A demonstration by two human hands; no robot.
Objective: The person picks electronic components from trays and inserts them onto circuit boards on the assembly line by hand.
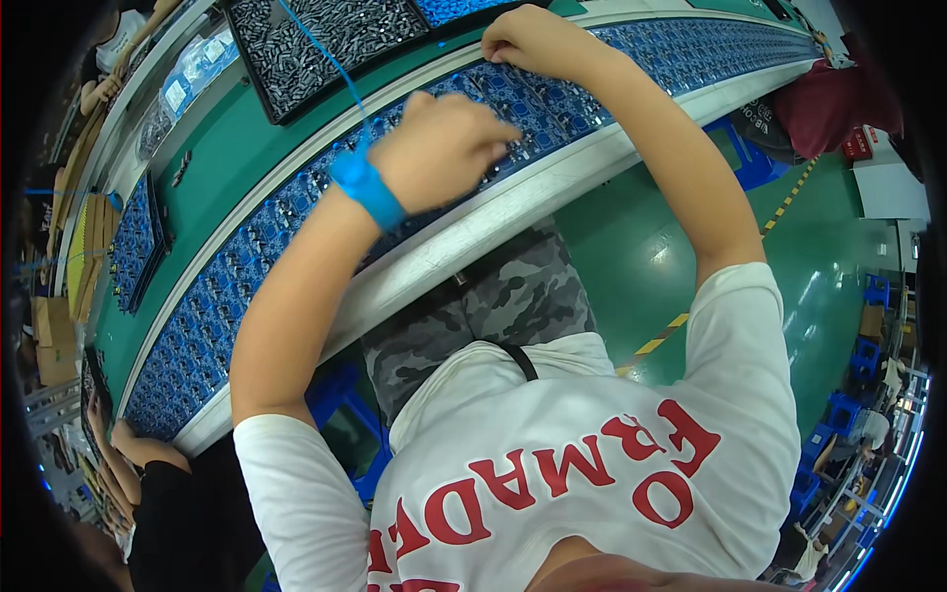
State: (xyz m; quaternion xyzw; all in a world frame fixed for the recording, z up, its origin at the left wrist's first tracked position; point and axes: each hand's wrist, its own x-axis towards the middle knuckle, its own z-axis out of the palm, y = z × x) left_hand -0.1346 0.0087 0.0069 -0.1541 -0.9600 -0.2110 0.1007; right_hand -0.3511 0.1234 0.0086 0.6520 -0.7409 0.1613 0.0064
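My left hand [441, 150], a blue wrist strap [367, 187] around its wrist, hovers over the row of blue circuit boards [237, 266]. Its fingers are bent together near the boards' surface, slightly blurred; whatever they grip is too small to make out. Farther right, my right hand [541, 41] is closed, fingertips down at the far edge of the boards. Its fingers hide anything in them. A blue cord [330, 61] runs up from the strap, across a black tray of small dark cylindrical parts [330, 49]. Blue parts [464, 8] fill the neighbouring tray section.
The boards lie along a rail-edged line with a pale metal front edge [434, 261]. Stacked blue boards [138, 242] and bagged parts [197, 74] sit at left. A co-worker's hand [148, 449] touches the line's left end. A blue stool [745, 158] stands right.
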